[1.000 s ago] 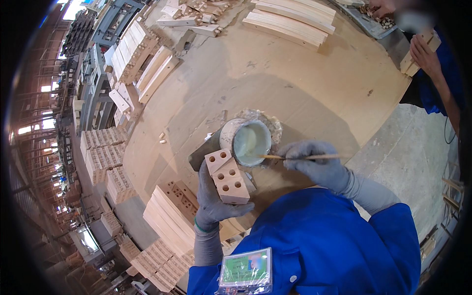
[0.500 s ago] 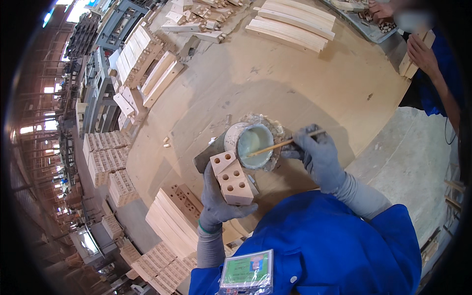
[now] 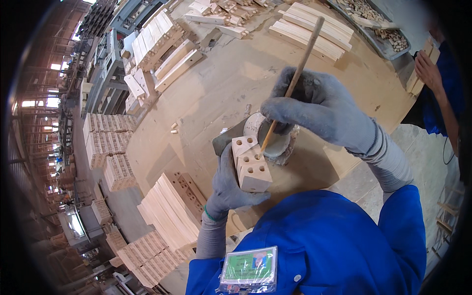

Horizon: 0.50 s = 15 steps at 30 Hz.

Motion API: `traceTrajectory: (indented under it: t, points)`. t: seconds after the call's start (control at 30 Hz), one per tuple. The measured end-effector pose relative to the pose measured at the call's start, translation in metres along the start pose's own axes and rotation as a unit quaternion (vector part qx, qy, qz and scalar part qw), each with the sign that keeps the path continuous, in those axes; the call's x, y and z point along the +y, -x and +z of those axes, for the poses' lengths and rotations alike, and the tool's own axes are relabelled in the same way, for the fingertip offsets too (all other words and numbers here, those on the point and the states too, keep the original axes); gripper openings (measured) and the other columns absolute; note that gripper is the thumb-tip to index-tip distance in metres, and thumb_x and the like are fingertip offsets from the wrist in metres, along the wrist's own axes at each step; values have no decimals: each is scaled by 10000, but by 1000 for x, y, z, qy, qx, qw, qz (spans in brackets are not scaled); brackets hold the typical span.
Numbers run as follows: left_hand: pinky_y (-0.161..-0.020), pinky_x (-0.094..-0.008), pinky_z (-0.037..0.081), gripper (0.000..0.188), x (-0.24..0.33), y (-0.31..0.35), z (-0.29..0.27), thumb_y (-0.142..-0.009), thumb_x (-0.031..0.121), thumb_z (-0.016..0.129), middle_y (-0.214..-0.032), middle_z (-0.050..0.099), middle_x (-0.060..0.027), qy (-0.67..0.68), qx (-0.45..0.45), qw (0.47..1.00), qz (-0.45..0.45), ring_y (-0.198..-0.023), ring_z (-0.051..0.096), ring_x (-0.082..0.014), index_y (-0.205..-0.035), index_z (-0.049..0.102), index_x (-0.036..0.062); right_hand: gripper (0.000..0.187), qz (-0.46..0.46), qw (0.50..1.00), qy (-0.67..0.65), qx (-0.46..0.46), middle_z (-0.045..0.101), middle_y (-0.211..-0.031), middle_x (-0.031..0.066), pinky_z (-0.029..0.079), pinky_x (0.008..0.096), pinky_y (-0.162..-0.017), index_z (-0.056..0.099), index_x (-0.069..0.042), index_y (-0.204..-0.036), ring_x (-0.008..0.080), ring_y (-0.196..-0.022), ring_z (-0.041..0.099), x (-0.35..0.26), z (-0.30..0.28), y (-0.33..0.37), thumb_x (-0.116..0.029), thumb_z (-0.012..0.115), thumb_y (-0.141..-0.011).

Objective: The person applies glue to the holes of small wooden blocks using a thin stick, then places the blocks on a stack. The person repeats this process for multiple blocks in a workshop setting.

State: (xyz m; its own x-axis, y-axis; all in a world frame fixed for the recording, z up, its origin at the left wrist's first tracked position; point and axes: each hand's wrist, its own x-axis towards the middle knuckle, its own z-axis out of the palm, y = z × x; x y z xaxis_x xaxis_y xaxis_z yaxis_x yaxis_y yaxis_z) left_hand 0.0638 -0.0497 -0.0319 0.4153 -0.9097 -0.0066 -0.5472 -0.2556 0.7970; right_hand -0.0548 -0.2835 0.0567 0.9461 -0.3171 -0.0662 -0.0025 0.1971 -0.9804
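Note:
My left hand (image 3: 230,187), in a grey glove, grips a pale wooden block (image 3: 251,164) with round holes in its face, held up over the table edge. In my right hand (image 3: 319,110), also grey-gloved, is a thin wooden stick (image 3: 295,78), raised steeply. The stick's lower tip rests at a hole of the block. Just behind the block stands a small round bowl (image 3: 280,145) of pale glue, crusted at its rim, on the round wooden table (image 3: 221,88).
Stacks of wooden boards (image 3: 169,209) with holed pieces lie at my lower left. More planks (image 3: 314,27) and blocks (image 3: 162,42) sit at the table's far side. Another person's hand (image 3: 427,69) holds wood at the upper right, beside a grey tray (image 3: 373,24) of small pieces.
My right hand lifted the stick from lying across the bowl to a steep angle, its tip now at the block. The left hand keeps holding the block.

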Motion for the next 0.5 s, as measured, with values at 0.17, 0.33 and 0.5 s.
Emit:
traceTrajectory:
  t: [0.17, 0.33, 0.5]
  points:
    - [-991, -391, 421, 1197, 2, 0, 0, -450, 346, 902, -1287, 476, -174, 16, -5, 1000, -11, -1191, 501, -305, -1389, 257, -24, 303, -27, 997, 67, -14, 608, -719, 52, 467, 274, -627, 613, -7, -875, 107, -665, 573, 13, 5, -1, -309, 645, -871]
    - [-977, -387, 437, 1196, 2, 2, 1, -453, 344, 903, -1286, 478, -175, 24, 0, 999, -23, -1187, 510, -303, -1389, 254, -20, 340, -53, 991, 122, -4, 578, -675, 87, 444, 318, -578, 603, -4, -837, 168, -606, 564, 14, 4, -4, -341, 620, -869]
    - [-955, -390, 459, 1186, -2, 1, 2, -460, 359, 899, -1269, 487, -183, -10, -1, 1000, 5, -1167, 529, -304, -1383, 258, -20, 365, -103, 978, 181, 1, 570, -651, 92, 443, 327, -570, 600, 3, -827, 186, -595, 569, 17, -1, -6, -359, 612, -871]
